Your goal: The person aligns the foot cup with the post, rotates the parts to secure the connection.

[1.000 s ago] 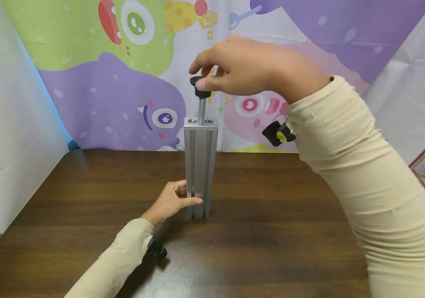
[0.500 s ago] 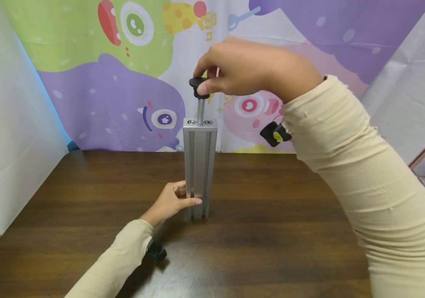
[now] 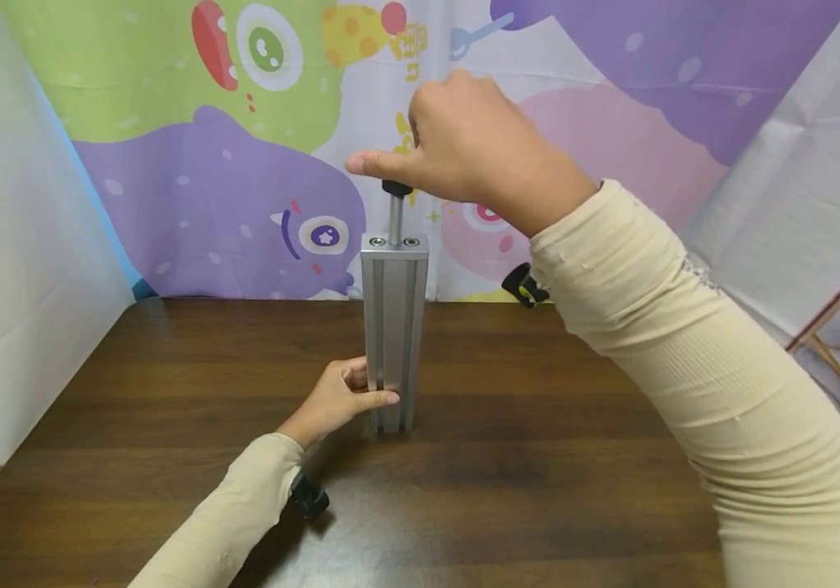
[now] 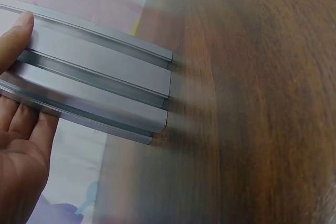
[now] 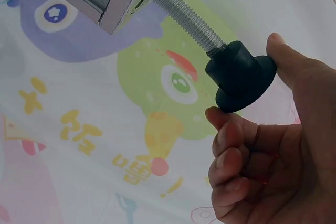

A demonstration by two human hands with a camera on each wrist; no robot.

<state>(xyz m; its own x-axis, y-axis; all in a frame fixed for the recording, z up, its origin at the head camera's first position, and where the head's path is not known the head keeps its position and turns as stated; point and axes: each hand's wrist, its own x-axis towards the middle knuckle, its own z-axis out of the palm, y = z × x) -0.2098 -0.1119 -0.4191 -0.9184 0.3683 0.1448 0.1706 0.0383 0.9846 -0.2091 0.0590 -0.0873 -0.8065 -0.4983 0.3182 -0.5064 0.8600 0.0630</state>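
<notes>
A silver aluminium extrusion (image 3: 388, 327) stands upright on the table, with two bolts in its end plate (image 3: 395, 242). From that plate rises a threaded rod (image 5: 189, 19), topped by a black levelling foot (image 5: 239, 74). My left hand (image 3: 335, 400) grips the extrusion low down; in the left wrist view its thumb (image 4: 18, 35) lies on one grooved face and its fingers wrap the opposite side. Up at the top, my right hand (image 3: 471, 139) pinches the foot's flared disc between thumb and index finger, the other fingers curled. In the head view the thumb hides most of the disc.
The brown wooden table (image 3: 538, 457) extends around the extrusion. Behind it hangs a white cloth backdrop (image 3: 229, 188) with cartoon figures, and pale cloth walls flank both sides. Black camera mounts (image 3: 310, 496) sit at both wrists.
My right hand has turned at the wrist, its thumb swinging left across the levelling foot and its forearm shifting left. The left hand and the extrusion have stayed put.
</notes>
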